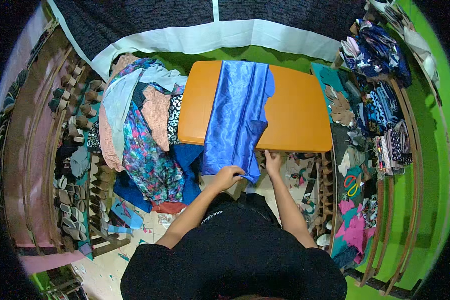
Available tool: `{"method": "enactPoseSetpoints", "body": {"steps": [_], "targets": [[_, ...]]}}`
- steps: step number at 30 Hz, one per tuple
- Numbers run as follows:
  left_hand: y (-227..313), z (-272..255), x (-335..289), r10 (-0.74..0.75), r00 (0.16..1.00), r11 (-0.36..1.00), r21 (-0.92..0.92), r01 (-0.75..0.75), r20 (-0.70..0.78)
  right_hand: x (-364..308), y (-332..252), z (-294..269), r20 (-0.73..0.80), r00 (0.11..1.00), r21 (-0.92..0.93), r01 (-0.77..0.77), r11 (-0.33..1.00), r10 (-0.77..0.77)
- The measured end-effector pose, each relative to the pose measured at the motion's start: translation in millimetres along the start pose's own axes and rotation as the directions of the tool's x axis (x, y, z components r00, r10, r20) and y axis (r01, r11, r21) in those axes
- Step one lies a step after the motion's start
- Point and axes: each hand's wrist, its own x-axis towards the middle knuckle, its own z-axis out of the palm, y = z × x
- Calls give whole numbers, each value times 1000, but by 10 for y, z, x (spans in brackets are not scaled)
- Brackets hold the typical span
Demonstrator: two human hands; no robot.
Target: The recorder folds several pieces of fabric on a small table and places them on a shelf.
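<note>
A: Position of the blue cloth [237,115]?
B: Laid lengthwise over the orange table [297,112], left of its middle. Shiny, creased along its length; right edge ragged. Near end hangs past the table's near edge, toward the person.

A: Left hand [228,178]?
B: At the near end of the cloth. Thumb and fingers are closed on its border, a narrow pinch.

A: Right hand [273,164]?
B: Just beside the cloth, at the near edge of the table. Fingers look bent, pointing up to the edge. Cannot tell whether they grip it or how wide they stand.

A: Left of the table?
B: A heap of garments; a floral cloth [147,155] drapes down its front, with a pale blue cloth [120,100] beside it. Farther left, shoes [67,212] in rows on a rack.

A: Right side?
B: Scissors [354,188] with red and yellow handles, on a surface scattered with scraps. Pink scraps [354,230] lie nearer the person; folded fabrics [395,147] are stacked farther right.
</note>
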Motion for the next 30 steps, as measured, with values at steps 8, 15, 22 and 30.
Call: {"method": "enactPoseSetpoints", "body": {"steps": [8, 15, 22, 30], "targets": [[-96, 12, -22, -49, 999, 998, -50, 49, 5, -515, -110, 38, 391, 912, 789, -400, 467, 122], [126, -113, 9, 16, 1000, 999, 32, -16, -25, -770, -699, -114, 309, 610, 501, 547, 670, -730], [486, -538, 70, -25, 996, 998, -65, 20, -81, -887, -1035, -478, 436, 295, 380, 796, 471, -850], [734, -700, 82, 184, 980, 971, -139, -192, -70, -623, -1063, -360, 325, 301, -49, 952, 302, -896]]}}
